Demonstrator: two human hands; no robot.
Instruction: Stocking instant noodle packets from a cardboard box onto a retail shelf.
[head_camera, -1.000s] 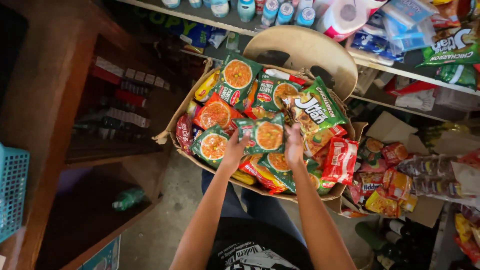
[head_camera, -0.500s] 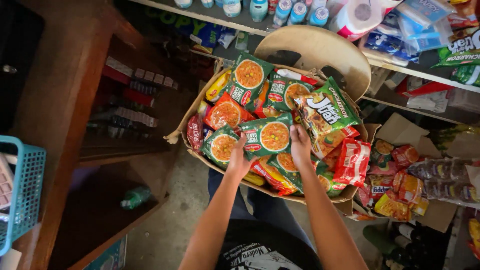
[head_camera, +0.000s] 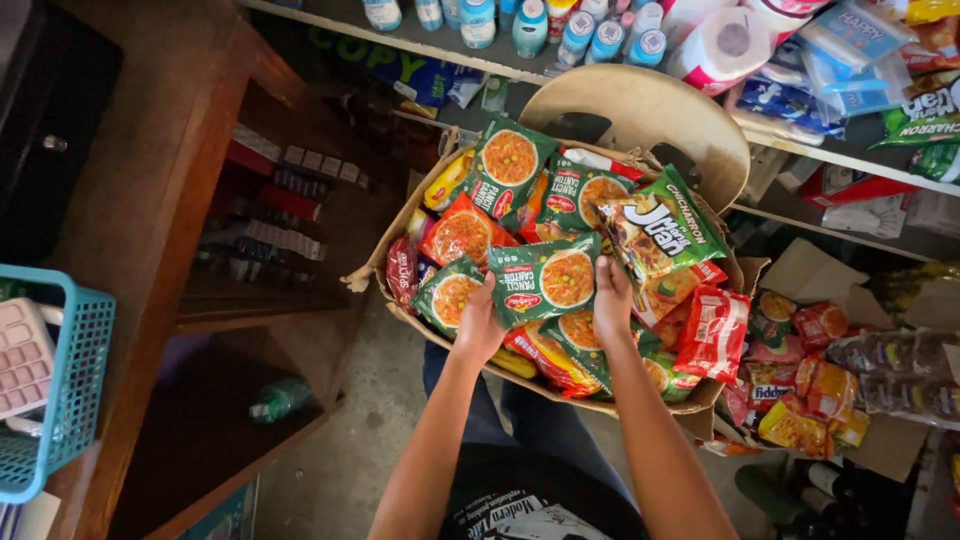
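Centre of the frame: left hand (head_camera: 478, 325) and right hand (head_camera: 612, 297) both closed on one green noodle packet (head_camera: 545, 281), left gripping its lower left edge, right its right edge, fingers curled over the top face. Packet held flat, picture of orange noodles facing up, just above the heap in a cardboard box (head_camera: 395, 300) that fills the middle of the frame.

Below and around the held packet: more green noodle packets (head_camera: 507, 165) toward the upper middle, an orange packet (head_camera: 462, 233) left of centre, a red packet (head_camera: 712, 331) right of centre, a large green snack bag (head_camera: 662, 226) touching the right hand's fingertips from the upper right.

Behind the box, upper middle: curved back of a beige plastic chair (head_camera: 640, 105). Along the top edge: a shelf (head_camera: 850, 160) with small bottles (head_camera: 528, 25) and a toilet paper roll (head_camera: 722, 48). Lower right: loose snack packets (head_camera: 800, 385) piled on flattened cardboard. Left side: a wooden desk (head_camera: 150, 200), a light blue plastic basket (head_camera: 70, 400) at its lower left edge. Bottom left of centre, on the floor: a green bottle (head_camera: 280, 398) lying on its side.
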